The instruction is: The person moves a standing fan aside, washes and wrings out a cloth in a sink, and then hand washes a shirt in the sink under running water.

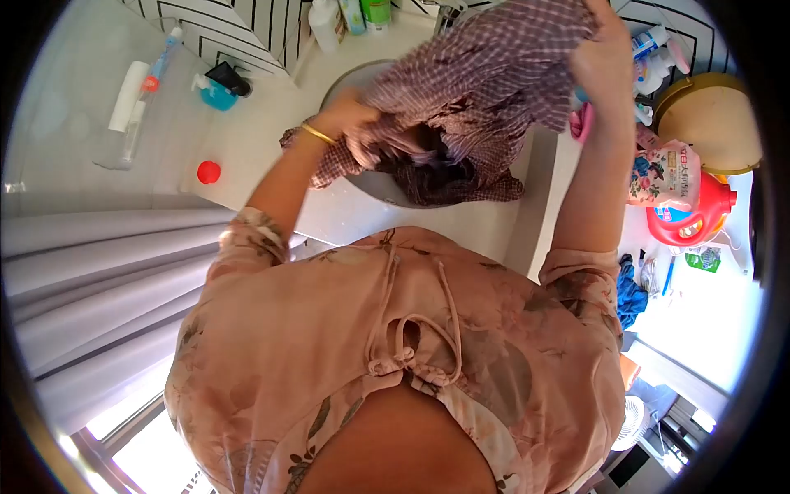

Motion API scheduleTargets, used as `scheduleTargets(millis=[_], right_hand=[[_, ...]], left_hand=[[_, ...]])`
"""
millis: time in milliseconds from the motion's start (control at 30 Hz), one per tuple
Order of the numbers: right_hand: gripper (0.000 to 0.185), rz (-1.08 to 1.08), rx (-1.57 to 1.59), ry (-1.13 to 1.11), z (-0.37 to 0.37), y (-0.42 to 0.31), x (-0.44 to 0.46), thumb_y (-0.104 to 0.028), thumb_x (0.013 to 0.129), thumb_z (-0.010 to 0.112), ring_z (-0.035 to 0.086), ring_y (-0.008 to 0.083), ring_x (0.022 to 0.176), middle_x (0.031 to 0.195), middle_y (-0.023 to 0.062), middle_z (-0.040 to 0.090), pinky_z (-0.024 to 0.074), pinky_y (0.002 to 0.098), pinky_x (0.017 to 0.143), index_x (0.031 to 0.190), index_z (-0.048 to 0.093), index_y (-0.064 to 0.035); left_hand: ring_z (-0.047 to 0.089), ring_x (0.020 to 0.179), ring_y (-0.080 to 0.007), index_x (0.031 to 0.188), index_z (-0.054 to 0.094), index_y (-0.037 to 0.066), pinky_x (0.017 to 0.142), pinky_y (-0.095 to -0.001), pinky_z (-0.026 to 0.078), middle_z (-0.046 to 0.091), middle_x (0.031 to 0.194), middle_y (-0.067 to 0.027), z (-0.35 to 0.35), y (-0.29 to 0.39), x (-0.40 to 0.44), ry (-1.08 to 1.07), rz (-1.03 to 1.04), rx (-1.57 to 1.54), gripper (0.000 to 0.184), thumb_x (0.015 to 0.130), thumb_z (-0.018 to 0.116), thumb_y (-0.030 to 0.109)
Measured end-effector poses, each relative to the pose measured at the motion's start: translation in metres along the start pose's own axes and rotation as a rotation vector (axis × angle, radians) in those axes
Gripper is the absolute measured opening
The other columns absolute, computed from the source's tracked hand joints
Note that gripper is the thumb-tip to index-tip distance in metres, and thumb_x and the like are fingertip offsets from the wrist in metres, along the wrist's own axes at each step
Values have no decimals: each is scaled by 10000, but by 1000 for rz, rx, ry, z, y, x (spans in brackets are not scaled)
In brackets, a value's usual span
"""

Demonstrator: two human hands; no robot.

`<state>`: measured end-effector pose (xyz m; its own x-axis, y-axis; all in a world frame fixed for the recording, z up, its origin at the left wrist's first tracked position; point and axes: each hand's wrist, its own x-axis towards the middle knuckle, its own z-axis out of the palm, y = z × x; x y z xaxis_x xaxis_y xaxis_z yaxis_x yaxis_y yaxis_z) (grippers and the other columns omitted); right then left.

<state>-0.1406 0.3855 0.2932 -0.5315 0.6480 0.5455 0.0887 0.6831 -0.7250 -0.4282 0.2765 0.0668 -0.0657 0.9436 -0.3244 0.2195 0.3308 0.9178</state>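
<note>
A purple-brown checked garment [485, 82] is bunched and spread between my hands over a round sink basin [383, 191]. My left hand [354, 114], with a yellow bangle on its wrist, grips the garment's left part and is slightly blurred. Raised higher at the right, my right hand [605, 58] is closed on the garment's upper corner. The cloth's lower folds hang into the basin and cover much of it. Part of the tap [448, 12] shows behind the cloth.
Bottles [327, 25] stand behind the sink. To the left are a blue pump bottle [217, 95] and a red cap [209, 171] on the counter. At right are a round tan basin [709, 123], a printed packet [671, 177] and a red detergent jug [691, 222]. A grey curtain [115, 280] hangs left.
</note>
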Motion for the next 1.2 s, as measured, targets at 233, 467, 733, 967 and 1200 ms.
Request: scheduleTargets(millis=[233, 467, 733, 967, 1200], right_hand=[[485, 112, -594, -275, 19, 119, -81, -62, 658, 612, 518, 346, 1008, 1090, 187, 548, 412, 372, 866, 1127, 490, -36], [586, 477, -567, -464, 56, 180, -154, -184, 670, 696, 459, 322, 1095, 1186, 161, 491, 385, 402, 921, 1202, 473, -80], [640, 545, -1078, -799, 110, 178, -150, -400, 635, 720, 493, 303, 1038, 1148, 122, 522, 399, 458, 796, 1174, 507, -127], [371, 445, -465, -492, 92, 181, -118, -316, 702, 693, 538, 247, 606, 653, 163, 539, 416, 351, 568, 802, 561, 16], [300, 417, -319, -266, 80, 129, -43, -230, 740, 676, 516, 178, 617, 676, 69, 583, 428, 306, 608, 872, 579, 21]], left_hand=[[590, 907, -274, 1053, 559, -54, 784, -352, 466, 591, 1021, -221, -62, 33, -39, 59, -225, 727, 473, 651, 587, 195], [539, 1033, -287, 1101, 541, 79, 832, -374, 454, 577, 1073, -165, 1, 11, -29, -18, -307, 1200, 538, 625, 691, 280], [282, 1255, -329, 1278, 336, 5, 1015, -416, 269, 297, 1351, -182, 98, -42, 30, -156, 98, 992, 971, 526, 780, 432], [221, 1290, -330, 1384, 82, 36, 1063, -372, 206, 212, 1400, -199, 113, -103, 42, -128, -236, 914, 1268, 460, 796, 532], [451, 1119, -292, 1226, 407, 66, 944, -384, 344, 470, 1225, -142, 112, -111, 74, -495, 18, 1158, 722, 660, 652, 442]])
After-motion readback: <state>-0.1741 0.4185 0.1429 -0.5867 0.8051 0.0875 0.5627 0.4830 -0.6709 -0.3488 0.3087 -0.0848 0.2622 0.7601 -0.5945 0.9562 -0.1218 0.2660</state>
